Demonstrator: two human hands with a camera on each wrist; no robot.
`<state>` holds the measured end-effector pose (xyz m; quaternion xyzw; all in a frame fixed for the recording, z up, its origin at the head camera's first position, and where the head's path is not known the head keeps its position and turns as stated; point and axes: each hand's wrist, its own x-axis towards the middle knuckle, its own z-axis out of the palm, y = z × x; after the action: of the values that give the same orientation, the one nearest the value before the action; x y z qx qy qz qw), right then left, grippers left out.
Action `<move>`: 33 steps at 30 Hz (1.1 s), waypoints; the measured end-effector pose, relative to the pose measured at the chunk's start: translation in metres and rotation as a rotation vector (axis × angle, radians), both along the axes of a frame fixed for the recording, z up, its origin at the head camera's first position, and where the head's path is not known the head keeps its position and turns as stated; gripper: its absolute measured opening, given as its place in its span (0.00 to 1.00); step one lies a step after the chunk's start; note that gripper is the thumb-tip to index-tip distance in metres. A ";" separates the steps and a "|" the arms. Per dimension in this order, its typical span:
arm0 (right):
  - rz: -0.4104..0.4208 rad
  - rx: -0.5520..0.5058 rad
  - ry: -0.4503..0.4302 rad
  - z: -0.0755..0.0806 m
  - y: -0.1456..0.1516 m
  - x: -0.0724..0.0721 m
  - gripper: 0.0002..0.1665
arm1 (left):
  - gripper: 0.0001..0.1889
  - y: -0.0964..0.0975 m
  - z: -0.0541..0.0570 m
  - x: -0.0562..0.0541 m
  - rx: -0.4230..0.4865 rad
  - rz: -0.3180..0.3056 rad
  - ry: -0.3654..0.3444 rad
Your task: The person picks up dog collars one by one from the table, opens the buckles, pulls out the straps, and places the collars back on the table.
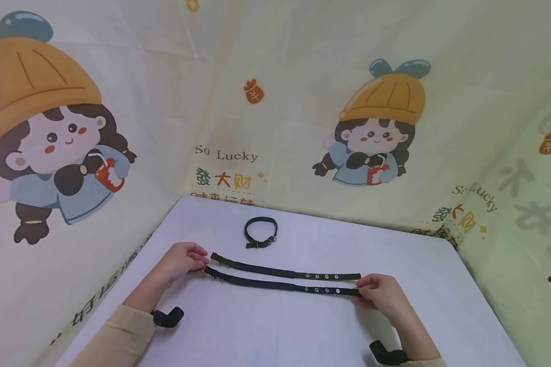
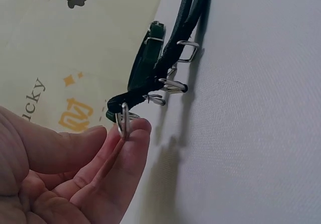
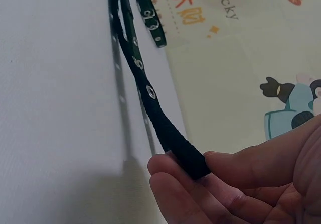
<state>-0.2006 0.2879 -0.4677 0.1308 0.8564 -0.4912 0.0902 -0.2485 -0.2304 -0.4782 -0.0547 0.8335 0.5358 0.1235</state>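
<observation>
A black collar (image 1: 257,283) with metal eyelets is stretched left to right, raised off the white table. At its buckle end my left hand (image 1: 183,260) holds the metal buckle (image 2: 123,121) on the fingertips, thumb close by. My right hand (image 1: 381,293) pinches the plain tip (image 3: 188,158) between thumb and fingers. Just behind it a second black collar (image 1: 261,269), also with eyelets, lies lengthwise on the table, nearly parallel. Farther back, a third collar (image 1: 245,230) is buckled into a loop.
The white table (image 1: 266,331) ends at a printed cloth backdrop (image 1: 284,127) at the back and sides. Black wrist mounts (image 1: 169,318) sit on both of my wrists, below the hands.
</observation>
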 end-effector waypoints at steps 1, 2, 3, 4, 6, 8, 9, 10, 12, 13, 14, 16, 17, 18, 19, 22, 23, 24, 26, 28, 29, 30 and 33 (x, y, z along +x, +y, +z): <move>0.003 0.001 0.002 0.001 0.000 0.000 0.11 | 0.15 0.000 0.000 0.000 0.012 0.001 -0.003; 0.006 0.003 0.003 0.001 0.001 0.001 0.11 | 0.15 0.000 0.000 0.000 0.022 0.001 -0.005; 0.010 0.004 0.005 0.002 0.001 0.001 0.11 | 0.15 -0.001 0.000 0.000 0.033 0.002 -0.008; 0.013 0.003 0.006 0.002 0.002 0.001 0.11 | 0.15 0.000 0.000 0.000 0.038 0.001 -0.011; 0.014 -0.001 0.007 0.004 0.002 0.002 0.11 | 0.15 -0.001 0.000 0.001 0.040 -0.003 -0.017; 0.030 -0.007 0.008 0.005 0.002 0.002 0.11 | 0.15 0.000 0.000 0.002 0.037 -0.006 -0.023; 0.036 -0.012 0.008 0.005 0.002 0.002 0.11 | 0.15 0.000 0.000 0.002 0.033 -0.007 -0.025; 0.036 -0.014 0.007 0.006 0.002 0.002 0.11 | 0.15 0.000 0.000 0.003 0.031 -0.010 -0.026; 0.037 -0.004 0.006 0.007 0.001 0.001 0.11 | 0.15 -0.001 0.001 0.003 0.030 -0.018 -0.024; 0.039 0.005 0.006 0.007 0.002 0.001 0.11 | 0.15 -0.001 0.001 0.004 0.028 -0.025 -0.021; 0.034 0.008 0.004 0.007 0.002 0.001 0.11 | 0.15 -0.001 0.002 0.004 0.021 -0.033 -0.019; 0.031 0.017 0.004 0.007 0.002 0.000 0.11 | 0.16 -0.002 0.003 0.004 -0.010 -0.047 -0.022; 0.034 0.018 0.004 0.007 0.002 0.000 0.11 | 0.17 -0.003 0.003 0.004 -0.027 -0.058 -0.027; 0.036 0.015 0.004 0.006 0.002 0.000 0.11 | 0.18 -0.003 0.004 0.004 -0.045 -0.074 -0.031; 0.039 0.012 0.006 0.006 0.002 0.000 0.11 | 0.18 -0.004 0.004 0.004 -0.060 -0.087 -0.038; 0.045 0.013 0.009 0.003 0.001 0.000 0.10 | 0.19 -0.004 0.004 0.004 -0.088 -0.127 -0.045; 0.047 0.019 0.010 0.003 0.000 -0.001 0.10 | 0.19 -0.004 0.003 0.004 -0.086 -0.129 -0.041; 0.049 0.027 0.011 0.002 -0.001 -0.001 0.09 | 0.19 -0.003 0.003 0.004 -0.088 -0.127 -0.032; 0.056 0.037 0.012 0.001 -0.002 0.000 0.09 | 0.18 -0.002 0.003 0.003 -0.093 -0.105 -0.016; 0.061 0.040 0.012 0.000 -0.003 0.000 0.09 | 0.18 -0.002 0.003 0.002 -0.093 -0.076 -0.008; 0.064 0.038 0.010 0.001 -0.004 0.000 0.09 | 0.18 -0.002 0.003 0.001 -0.089 -0.067 -0.006; 0.061 0.036 0.007 0.001 -0.004 0.000 0.09 | 0.17 -0.002 0.003 0.001 -0.083 -0.059 -0.007; 0.052 0.037 -0.004 0.003 -0.004 0.000 0.11 | 0.17 -0.002 0.003 0.001 -0.061 -0.060 -0.015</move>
<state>-0.2006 0.2839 -0.4650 0.1109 0.8684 -0.4723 0.1021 -0.2474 -0.2325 -0.4750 -0.0374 0.8498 0.5057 0.1442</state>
